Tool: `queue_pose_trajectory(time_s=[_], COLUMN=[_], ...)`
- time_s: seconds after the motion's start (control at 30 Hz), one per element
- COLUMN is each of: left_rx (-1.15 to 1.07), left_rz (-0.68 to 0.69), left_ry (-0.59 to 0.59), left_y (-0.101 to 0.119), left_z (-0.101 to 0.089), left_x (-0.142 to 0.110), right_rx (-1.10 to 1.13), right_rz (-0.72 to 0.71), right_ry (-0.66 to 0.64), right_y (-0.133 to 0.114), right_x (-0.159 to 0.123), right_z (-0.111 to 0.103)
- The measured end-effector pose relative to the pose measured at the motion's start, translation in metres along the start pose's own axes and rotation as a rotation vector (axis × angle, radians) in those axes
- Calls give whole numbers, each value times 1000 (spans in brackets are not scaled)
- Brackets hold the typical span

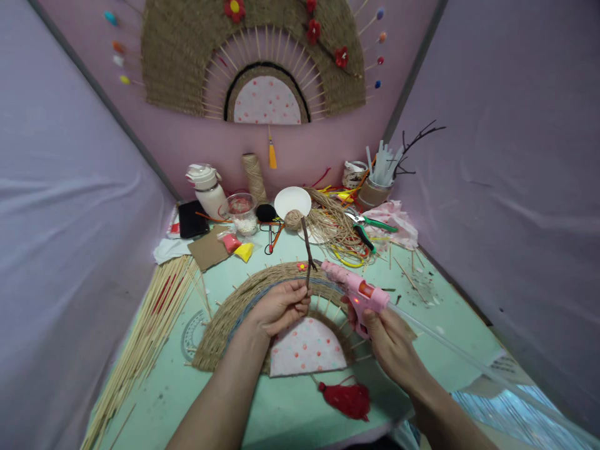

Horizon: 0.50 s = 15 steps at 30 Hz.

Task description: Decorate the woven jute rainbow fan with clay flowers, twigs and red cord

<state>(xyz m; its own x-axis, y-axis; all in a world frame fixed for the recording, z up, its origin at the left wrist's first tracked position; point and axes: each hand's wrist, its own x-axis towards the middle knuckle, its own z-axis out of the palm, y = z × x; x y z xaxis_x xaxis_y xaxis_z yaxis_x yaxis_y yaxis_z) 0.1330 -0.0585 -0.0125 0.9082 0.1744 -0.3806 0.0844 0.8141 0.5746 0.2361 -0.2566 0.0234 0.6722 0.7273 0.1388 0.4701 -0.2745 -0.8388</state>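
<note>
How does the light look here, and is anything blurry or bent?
Head view: soft light on the green tabletop, shadows faint; head view: small orange light glowing on the pink glue gun; head view: fine detail slightly soft; head view: grey corner strips leaning outward, probably wide-lens distortion.

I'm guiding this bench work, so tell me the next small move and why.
Perhaps squeeze the pink glue gun at the twig: the right hand aims it there while the left hand holds the twig raised above the woven fan.
</note>
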Motion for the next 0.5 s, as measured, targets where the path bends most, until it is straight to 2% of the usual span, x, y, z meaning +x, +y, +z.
queue_pose_trajectory(time_s=[0.5], left_rx=[6], left_rz=[-1], left_ry=[-12], left_y=[-2], left_z=[-3], left_x=[1], right_rx=[16], right_rz=[-50], right_ry=[18], right_y=[0], right_x=[2], right_z=[4])
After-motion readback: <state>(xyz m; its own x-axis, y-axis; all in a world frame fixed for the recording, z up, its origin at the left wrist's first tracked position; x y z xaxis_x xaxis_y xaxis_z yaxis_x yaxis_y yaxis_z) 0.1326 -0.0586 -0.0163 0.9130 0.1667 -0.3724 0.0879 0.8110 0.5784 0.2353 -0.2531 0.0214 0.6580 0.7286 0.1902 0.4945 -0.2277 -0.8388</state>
